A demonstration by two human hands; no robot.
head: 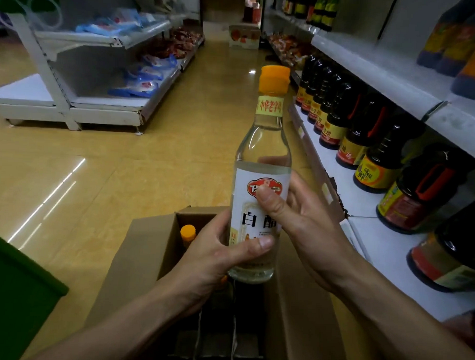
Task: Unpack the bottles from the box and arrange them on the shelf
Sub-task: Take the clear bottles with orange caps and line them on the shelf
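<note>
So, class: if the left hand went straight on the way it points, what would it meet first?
It grips the orange-capped clear glass bottle; past that, likely the right hand; depth is unclear.

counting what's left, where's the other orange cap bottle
Head view, lower centre: the orange-capped bottle stands in the far left corner of the cardboard box, beside the left hand.

Bottle (263, 151): clear glass, smooth, glossy above the grip. Cap (275, 77): orange plastic, dull sheen. Label (244, 185) inside the grip: white paper, slight gloss. Box (147, 257) below the grip: brown cardboard, matt. Floor (97, 161) left of it: glossy, reflective. Shelf (384, 247) right of it: white painted metal, matt.
</note>
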